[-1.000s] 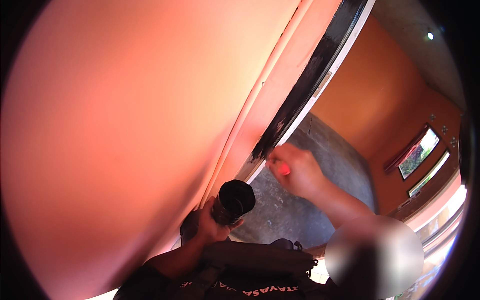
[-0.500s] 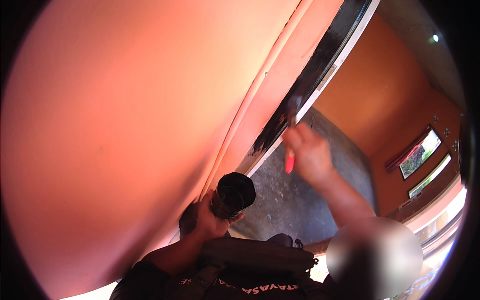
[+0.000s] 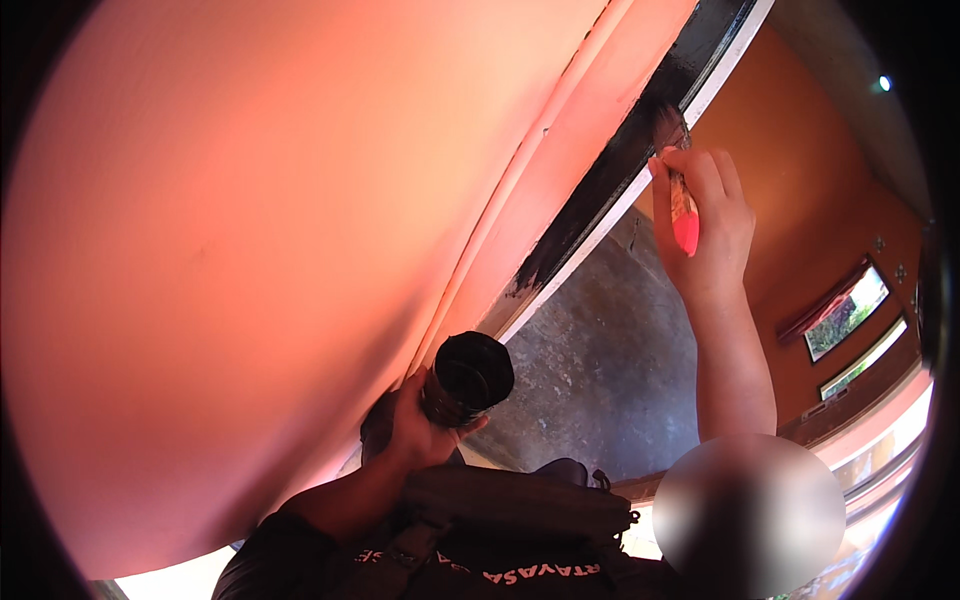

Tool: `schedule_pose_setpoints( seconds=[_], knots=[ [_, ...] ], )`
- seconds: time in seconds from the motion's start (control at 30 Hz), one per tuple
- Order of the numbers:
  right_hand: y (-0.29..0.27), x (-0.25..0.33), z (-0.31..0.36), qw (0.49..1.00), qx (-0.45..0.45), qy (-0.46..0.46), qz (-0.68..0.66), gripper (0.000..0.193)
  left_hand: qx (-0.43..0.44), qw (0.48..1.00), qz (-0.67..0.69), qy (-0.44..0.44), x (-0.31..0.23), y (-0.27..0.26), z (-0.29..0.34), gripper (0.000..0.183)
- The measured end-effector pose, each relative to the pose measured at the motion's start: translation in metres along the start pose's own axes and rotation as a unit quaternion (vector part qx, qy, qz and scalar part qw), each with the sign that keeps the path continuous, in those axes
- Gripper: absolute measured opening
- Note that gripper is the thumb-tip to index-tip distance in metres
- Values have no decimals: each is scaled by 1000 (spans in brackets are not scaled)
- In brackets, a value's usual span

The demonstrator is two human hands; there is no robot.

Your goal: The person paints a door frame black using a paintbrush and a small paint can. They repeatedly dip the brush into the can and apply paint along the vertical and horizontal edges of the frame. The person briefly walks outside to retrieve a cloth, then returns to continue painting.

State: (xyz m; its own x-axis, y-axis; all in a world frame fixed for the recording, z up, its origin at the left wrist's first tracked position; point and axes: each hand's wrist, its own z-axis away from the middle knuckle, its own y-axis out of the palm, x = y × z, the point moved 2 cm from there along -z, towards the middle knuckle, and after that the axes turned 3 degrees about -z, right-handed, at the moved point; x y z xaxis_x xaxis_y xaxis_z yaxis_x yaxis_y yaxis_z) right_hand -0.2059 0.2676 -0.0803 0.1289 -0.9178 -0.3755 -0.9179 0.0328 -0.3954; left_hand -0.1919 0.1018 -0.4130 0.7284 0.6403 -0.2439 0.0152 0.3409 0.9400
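Note:
My right hand grips a paintbrush with a red-tipped handle. The bristles rest against the upper part of the door frame, whose broad face is coated in wet-looking black paint. Along its lower end the black thins out into ragged strokes over a paler surface. Low in front of me, my left hand is wrapped round a dark cup-like paint container. Its mouth faces up, and the inside looks black and glossy; the paint level is hard to make out.
A salmon-coloured wall fills the left side, with a raised strip running beside the frame. A white edge borders the black face. Through the doorway lie a grey floor, an orange wall and a window.
My right hand has moved up and to the right along the door frame with the paintbrush. The left hand and the paint container have stayed almost in place.

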Motion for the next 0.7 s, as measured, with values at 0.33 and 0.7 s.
schedule_pose_setpoints(
  seconds=[0.33,0.7],
  knots=[
    [60,54,154,923,356,13,-146,16,31,999,-6,4,-4,2,2,52],
    [5,10,27,998,-15,27,-49,16,12,1000,3,22,-4,-2,5,52]
  ],
)
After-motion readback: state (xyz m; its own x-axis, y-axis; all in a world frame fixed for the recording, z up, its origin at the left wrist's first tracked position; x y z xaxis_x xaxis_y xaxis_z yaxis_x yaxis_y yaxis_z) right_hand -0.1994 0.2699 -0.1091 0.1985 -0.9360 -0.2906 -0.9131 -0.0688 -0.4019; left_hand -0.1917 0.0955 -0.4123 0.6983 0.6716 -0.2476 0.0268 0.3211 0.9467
